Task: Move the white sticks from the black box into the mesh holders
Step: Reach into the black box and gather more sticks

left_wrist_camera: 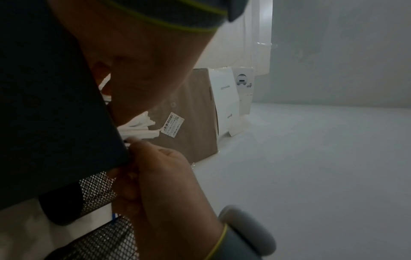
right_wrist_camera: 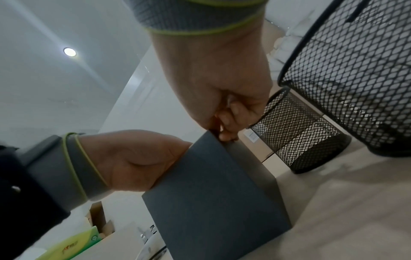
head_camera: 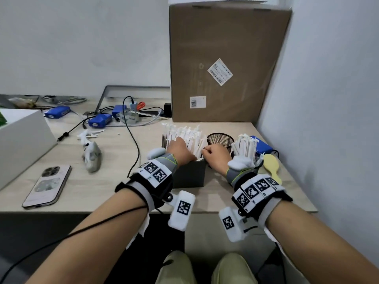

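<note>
Left hand [head_camera: 180,149] buried among white sticks [head_camera: 190,138], grip unclear — right hand [head_camera: 215,158] pinching black box [head_camera: 190,173] corner.

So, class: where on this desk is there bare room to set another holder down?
Bare wood lies between the phone and the black box, and along the front edge before the box. It is crowded right of the box: two mesh holders, a blue pack, a yellow brush. Cables clutter the back left.
</note>
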